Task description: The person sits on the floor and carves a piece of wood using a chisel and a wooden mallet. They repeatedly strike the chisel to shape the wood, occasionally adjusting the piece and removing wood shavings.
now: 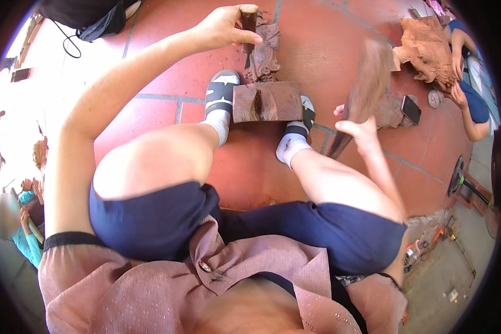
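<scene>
My left hand (220, 28) is closed around the dark wooden handle of a chisel (250, 21), held upright with its blade pointing down. The blade reaches toward a rough brown carved piece of wood (269, 47) on the floor, but whether its tip touches the wood I cannot tell. Nearer to me, a reddish-brown wooden block (281, 101) with a dark hollow lies between my sandalled feet, next to the carved piece. My right hand (360, 129) grips a wooden mallet (371, 75) by its handle, the head raised and smeared by motion.
At the right, a person's hands rest by a lighter carved wood piece (423, 47). A phone (411, 109) lies on brown wood near them. A fan-like round object (456, 175) stands at the right edge; a black bag (103, 25) sits far left. Another person is at the left.
</scene>
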A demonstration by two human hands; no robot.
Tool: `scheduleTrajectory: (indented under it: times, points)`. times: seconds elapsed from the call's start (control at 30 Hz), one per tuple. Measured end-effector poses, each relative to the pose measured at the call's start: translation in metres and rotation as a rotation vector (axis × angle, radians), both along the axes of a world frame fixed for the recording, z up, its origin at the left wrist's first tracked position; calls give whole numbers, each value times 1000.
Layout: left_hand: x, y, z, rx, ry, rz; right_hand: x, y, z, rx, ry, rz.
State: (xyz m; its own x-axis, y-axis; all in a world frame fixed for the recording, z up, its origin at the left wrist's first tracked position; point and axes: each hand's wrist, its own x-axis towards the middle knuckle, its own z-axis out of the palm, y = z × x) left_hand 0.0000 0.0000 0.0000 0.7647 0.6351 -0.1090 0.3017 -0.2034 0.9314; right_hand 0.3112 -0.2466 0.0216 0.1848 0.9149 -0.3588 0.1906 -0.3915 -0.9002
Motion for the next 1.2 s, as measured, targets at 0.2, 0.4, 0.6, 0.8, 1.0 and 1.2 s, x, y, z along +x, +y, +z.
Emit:
scheduleTrajectory:
  times: [0.2,0.4,0.6,0.8,1.0,1.2]
  points:
    - [-2,-6,-5,-404,-365,137,-25,101,14,-135,60,270]
    - [-23,-27,-25,-466,-318,167,-55,102,8,-138,196,277]
    - [-15,-34,-31,-489,-277,134,-53,79,9,-76,158,141]
    - [6,-42,-58,-190,-78,168,-52,57,0,-156,253,78]
    - [-17,-41,-75,-296,-280,426,-55,63,5,-168,209,179]
    - [-29,-46,-70,-170,-259,528,-54,68,17,-175,184,172]
